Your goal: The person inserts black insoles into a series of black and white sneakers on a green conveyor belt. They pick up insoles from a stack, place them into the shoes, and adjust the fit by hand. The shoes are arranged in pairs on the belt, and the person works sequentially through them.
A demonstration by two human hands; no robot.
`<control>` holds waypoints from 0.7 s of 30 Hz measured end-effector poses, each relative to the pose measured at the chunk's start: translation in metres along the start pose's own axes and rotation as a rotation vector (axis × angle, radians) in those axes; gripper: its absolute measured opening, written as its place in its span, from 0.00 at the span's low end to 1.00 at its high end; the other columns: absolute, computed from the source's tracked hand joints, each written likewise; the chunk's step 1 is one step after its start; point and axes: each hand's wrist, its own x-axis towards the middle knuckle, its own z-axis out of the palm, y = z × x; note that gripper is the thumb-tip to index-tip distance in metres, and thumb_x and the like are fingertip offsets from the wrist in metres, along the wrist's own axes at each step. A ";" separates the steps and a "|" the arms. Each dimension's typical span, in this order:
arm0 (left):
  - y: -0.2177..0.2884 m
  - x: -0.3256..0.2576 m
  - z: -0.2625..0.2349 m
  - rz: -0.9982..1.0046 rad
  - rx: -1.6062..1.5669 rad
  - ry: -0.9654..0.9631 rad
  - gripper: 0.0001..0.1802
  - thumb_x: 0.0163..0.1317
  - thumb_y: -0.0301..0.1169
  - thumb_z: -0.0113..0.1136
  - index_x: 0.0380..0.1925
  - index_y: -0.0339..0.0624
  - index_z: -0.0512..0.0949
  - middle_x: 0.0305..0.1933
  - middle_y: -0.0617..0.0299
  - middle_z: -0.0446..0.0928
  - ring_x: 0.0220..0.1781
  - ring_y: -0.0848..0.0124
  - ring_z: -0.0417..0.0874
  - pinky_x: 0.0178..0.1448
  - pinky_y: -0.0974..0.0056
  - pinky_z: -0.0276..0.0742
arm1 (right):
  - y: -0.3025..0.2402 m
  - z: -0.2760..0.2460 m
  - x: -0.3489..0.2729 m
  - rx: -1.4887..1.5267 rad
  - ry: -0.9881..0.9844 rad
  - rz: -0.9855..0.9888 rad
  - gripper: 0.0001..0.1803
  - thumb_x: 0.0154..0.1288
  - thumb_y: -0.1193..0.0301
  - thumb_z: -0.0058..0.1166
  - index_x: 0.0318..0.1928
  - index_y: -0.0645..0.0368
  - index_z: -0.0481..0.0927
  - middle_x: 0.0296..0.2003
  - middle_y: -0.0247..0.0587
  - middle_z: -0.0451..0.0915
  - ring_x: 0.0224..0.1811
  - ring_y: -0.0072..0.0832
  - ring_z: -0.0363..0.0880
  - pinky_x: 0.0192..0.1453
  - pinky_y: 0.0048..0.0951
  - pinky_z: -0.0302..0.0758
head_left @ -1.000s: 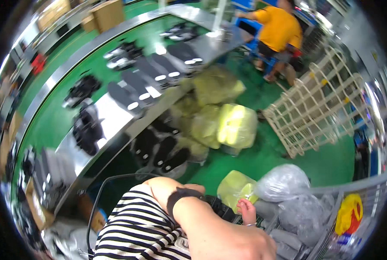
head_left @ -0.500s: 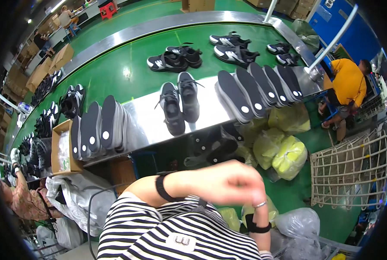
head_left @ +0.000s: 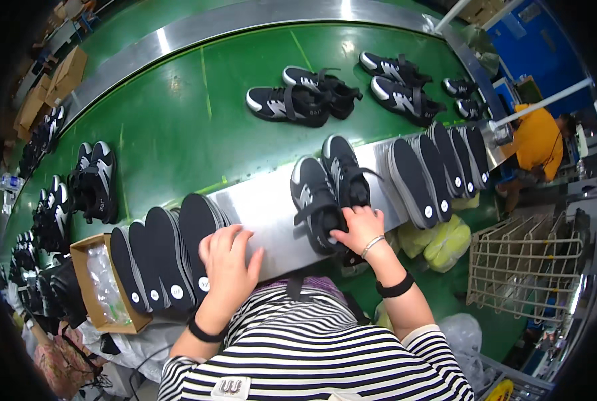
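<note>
1. Presently the right hand (head_left: 360, 227) rests on the heel of a black shoe (head_left: 316, 202) standing on the steel surface (head_left: 265, 207); its fingers (head_left: 346, 235) curl loosely over the collar, touching more than clamping.
2. The left hand (head_left: 228, 264) lies flat and open on the surface, holding nothing, just right of a row of upturned black soles (head_left: 168, 257).
3. A second shoe (head_left: 345, 170) stands just beyond the right fingers, beside the first.
4. Judgement: to lift cleanly, close the right fingers fully round the heel, avoid the loose strap, and keep clear of the neighbouring shoe.
</note>
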 end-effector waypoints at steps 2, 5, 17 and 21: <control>-0.006 -0.001 -0.006 -0.080 0.169 -0.117 0.32 0.41 0.38 0.64 0.49 0.42 0.67 0.60 0.50 0.56 0.63 0.54 0.52 0.60 0.42 0.45 | -0.001 -0.010 0.021 -0.038 -0.208 0.044 0.25 0.41 0.53 0.59 0.37 0.55 0.71 0.33 0.43 0.76 0.40 0.38 0.74 0.55 0.50 0.52; -0.018 -0.008 -0.002 -0.196 0.223 -0.313 0.37 0.41 0.40 0.64 0.53 0.41 0.64 0.64 0.47 0.49 0.66 0.51 0.46 0.62 0.40 0.41 | 0.003 -0.006 0.033 -0.069 -0.237 -0.040 0.20 0.42 0.59 0.55 0.36 0.55 0.72 0.27 0.42 0.77 0.34 0.39 0.76 0.55 0.50 0.51; 0.000 0.000 -0.001 -0.560 0.253 -0.095 0.45 0.41 0.37 0.65 0.59 0.40 0.53 0.63 0.38 0.48 0.65 0.48 0.49 0.62 0.48 0.49 | -0.061 -0.038 0.186 0.010 -0.199 -0.482 0.12 0.46 0.64 0.47 0.31 0.51 0.78 0.29 0.43 0.79 0.36 0.37 0.78 0.51 0.44 0.57; -0.007 -0.008 0.007 -0.758 0.178 -0.046 0.44 0.41 0.30 0.64 0.60 0.39 0.52 0.56 0.37 0.60 0.54 0.46 0.65 0.56 0.55 0.62 | -0.063 -0.032 0.233 0.011 -0.146 -0.381 0.12 0.49 0.65 0.47 0.33 0.50 0.81 0.34 0.40 0.80 0.41 0.36 0.77 0.50 0.44 0.59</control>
